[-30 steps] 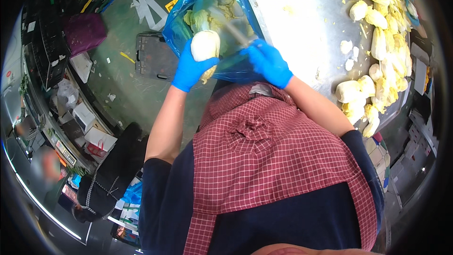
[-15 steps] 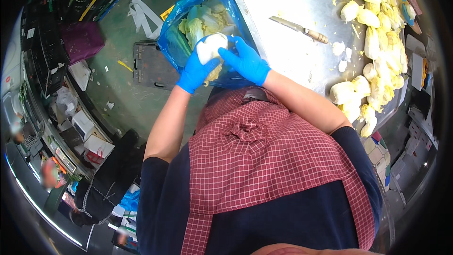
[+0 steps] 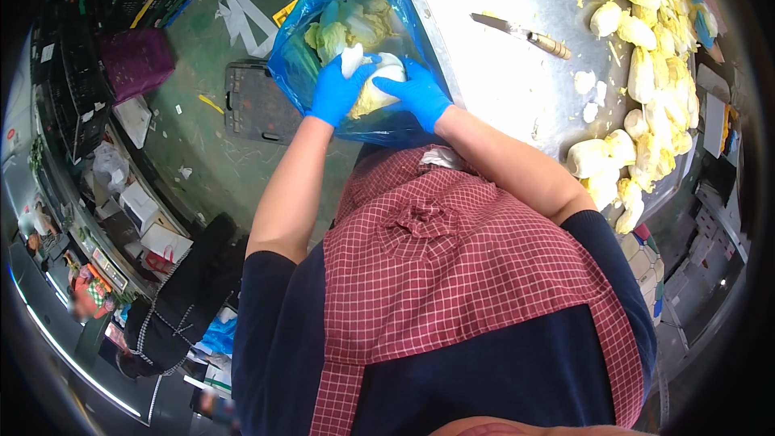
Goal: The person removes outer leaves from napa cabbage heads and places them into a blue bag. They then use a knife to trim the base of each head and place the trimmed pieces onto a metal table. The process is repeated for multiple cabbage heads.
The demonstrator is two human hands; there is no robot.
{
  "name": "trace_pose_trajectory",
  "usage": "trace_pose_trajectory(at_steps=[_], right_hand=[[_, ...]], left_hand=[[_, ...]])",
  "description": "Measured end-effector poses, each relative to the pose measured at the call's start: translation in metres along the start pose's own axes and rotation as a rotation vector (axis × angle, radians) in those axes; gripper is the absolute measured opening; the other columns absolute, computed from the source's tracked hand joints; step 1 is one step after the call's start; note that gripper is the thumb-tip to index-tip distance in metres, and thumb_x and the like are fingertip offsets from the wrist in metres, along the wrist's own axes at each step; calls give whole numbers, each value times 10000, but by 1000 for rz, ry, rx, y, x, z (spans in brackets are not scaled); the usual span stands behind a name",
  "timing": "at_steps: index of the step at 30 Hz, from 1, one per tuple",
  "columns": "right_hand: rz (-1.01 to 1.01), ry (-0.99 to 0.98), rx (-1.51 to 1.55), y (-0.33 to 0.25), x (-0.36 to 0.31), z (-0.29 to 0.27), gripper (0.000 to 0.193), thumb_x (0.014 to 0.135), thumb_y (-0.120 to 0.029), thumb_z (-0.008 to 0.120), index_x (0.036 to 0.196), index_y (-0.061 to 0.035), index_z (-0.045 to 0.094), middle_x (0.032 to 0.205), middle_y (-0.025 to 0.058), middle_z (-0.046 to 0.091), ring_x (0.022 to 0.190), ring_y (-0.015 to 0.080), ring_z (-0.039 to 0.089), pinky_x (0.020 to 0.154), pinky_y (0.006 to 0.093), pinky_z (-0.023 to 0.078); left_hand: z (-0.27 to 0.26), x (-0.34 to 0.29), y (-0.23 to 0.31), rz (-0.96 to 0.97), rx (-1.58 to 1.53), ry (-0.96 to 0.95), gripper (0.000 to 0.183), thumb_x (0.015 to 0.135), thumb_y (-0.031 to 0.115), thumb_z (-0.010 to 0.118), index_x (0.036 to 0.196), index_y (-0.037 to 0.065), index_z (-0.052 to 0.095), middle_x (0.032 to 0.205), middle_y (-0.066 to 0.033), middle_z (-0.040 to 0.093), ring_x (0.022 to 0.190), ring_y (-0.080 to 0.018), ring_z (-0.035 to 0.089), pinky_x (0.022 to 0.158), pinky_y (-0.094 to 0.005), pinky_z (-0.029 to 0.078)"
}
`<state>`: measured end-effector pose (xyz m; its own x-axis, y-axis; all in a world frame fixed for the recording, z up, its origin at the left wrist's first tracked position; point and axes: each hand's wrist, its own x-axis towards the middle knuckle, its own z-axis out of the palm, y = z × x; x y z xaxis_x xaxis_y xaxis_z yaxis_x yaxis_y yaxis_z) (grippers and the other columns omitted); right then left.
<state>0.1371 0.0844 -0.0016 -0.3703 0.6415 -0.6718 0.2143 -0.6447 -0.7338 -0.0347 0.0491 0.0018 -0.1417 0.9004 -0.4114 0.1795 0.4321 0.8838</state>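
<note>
Both my hands wear blue gloves and are over an open blue plastic bag (image 3: 282,73) with loose green and pale leaves (image 3: 343,28) in it. My right hand (image 3: 418,95) grips a pale napa cabbage (image 3: 373,100) from its right side, thumb across it. Closed on a white, thick piece of cabbage leaf (image 3: 352,60) is my left hand (image 3: 336,94), at the cabbage's left side. Whether that piece is still joined to the head I cannot tell. Part of the cabbage is hidden by my fingers.
Right of the bag is a metal table (image 3: 517,105). On it lie a wooden-handled knife (image 3: 525,35), white scraps (image 3: 587,85) and a heap of napa cabbages (image 3: 646,73). A dark crate (image 3: 258,105) sits on the floor left of the bag, near a purple container (image 3: 137,64).
The cabbage has turned in my hands and moved slightly lower over the bag. A white piece now stands apart from it in my left hand, and my hands have spread slightly.
</note>
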Motion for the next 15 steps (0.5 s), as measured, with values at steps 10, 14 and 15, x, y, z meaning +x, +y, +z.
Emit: trace_pose_trajectory(at_steps=[10,14,15], right_hand=[[115,43,335,9,-13,-4,456,855,-160,654,1250,-19,475,1216,144,542,1063,261,577,872,399,519],[92,-7,622,4,-10,0,414,885,-152,607,1263,-51,470,1215,128,537,1113,272,550,913,404,502],[142,15,703,-3,-11,-2,408,890,-148,597,1266,-55,468,1212,126,537,1125,276,543,922,407,498]], left_hand=[[-19,32,-32,4,391,350,660,783,381,707,1235,-49,493,1200,-252,558,1043,-360,579,843,-412,472],[-2,15,-55,-182,96,607,586,901,376,565,1273,-65,462,1228,-204,543,1052,-301,565,874,-384,460],[12,4,-27,-246,-338,416,591,907,362,561,1316,-42,424,1303,-248,474,1135,-366,514,953,-414,419]])
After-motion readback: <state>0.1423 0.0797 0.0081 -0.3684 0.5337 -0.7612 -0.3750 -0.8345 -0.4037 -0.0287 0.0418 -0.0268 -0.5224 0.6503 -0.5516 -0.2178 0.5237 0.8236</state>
